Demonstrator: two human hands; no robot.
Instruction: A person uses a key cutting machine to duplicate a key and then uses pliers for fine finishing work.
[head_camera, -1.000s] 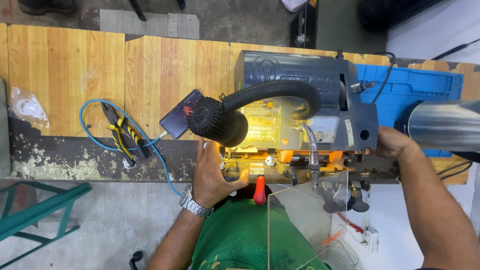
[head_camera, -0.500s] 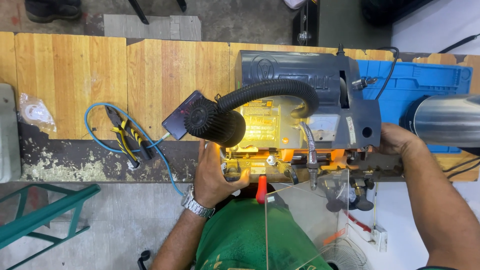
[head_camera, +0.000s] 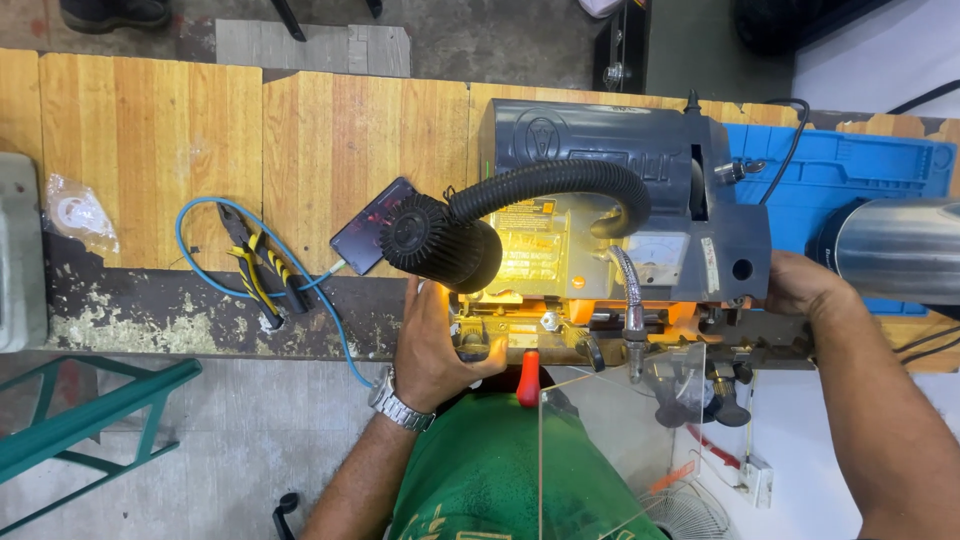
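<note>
Grey machine (head_camera: 620, 190): sits on your wooden surface (head_camera: 300, 150); blue mat (head_camera: 850, 170) behind
Left hand (head_camera: 435, 345): your fingers curl around its front left knob
Right hand (head_camera: 800, 285): fingers hidden behind its right end; grip unclear
Pliers (head_camera: 262, 268): lying well left

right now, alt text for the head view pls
Seen from above, a person's left hand grips the front of a grey and orange bench machine while the right hand rests at its right side. Pliers lie left on the wooden bench.
</note>
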